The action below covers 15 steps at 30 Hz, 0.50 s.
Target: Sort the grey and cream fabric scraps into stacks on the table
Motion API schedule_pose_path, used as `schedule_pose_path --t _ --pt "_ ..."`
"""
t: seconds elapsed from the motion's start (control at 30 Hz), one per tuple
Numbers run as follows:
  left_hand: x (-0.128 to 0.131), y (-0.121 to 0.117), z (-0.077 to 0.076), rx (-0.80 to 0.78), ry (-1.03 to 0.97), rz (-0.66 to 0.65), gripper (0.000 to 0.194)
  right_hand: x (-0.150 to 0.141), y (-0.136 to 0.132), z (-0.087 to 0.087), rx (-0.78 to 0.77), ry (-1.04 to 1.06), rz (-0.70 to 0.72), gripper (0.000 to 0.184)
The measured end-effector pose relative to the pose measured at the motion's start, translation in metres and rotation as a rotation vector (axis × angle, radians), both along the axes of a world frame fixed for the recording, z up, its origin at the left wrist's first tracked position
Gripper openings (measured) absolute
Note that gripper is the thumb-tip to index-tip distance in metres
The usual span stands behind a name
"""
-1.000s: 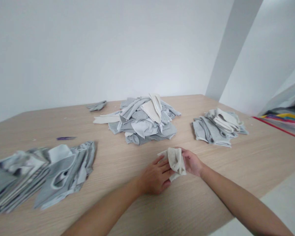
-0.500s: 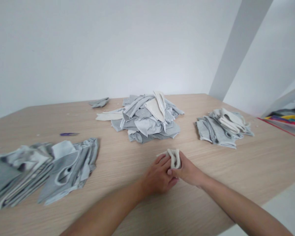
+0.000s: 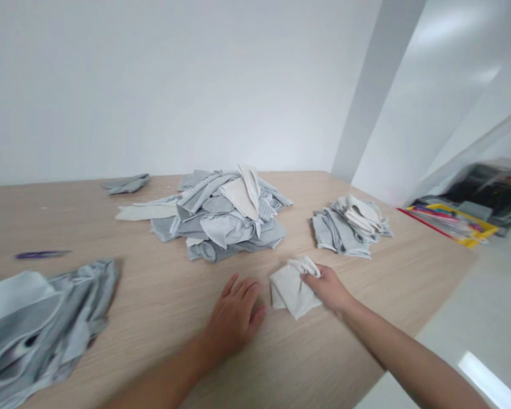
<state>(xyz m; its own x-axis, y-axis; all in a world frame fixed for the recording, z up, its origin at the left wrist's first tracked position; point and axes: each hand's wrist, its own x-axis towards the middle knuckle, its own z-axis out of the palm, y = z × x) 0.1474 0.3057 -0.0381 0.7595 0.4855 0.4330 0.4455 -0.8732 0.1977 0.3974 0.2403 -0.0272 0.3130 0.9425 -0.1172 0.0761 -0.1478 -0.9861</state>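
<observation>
A cream piece of knit fabric (image 3: 293, 289) hangs folded from my right hand (image 3: 329, 287), whose thumb and fingers pinch its upper right corner. Its lower edge is at or just above the tabletop; I cannot tell which. My left hand (image 3: 235, 312) is apart from it, to its left, palm down over the wood with the fingers spread and nothing in them. Beyond both hands rises a loose pile of grey and cream fabric pieces (image 3: 221, 213). A smaller stack of folded grey and cream pieces (image 3: 344, 224) lies farther right.
Grey fabric pieces (image 3: 46, 324) lie layered at the left. Behind them rests a purple slim tool (image 3: 42, 254), with a single grey piece (image 3: 128, 183) near the wall. Past the right side of the wooden table (image 3: 409, 272) is a yellow-rimmed tray (image 3: 451, 221) of colourful items.
My left hand has let go of the cream fabric and moved left. My right hand keeps hold of it, and the cloth now hangs more open. The view has turned right.
</observation>
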Motion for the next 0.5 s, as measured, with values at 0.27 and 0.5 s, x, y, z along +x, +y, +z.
schedule_pose_path --t 0.27,0.5 --pt "0.002 0.018 -0.016 -0.067 0.104 -0.001 0.032 0.053 0.012 0.012 0.142 -0.006 -0.350 0.028" --pt "0.000 0.022 -0.021 -0.032 0.094 -0.005 0.032 0.165 0.077 0.117 0.416 -0.235 -0.670 0.039"
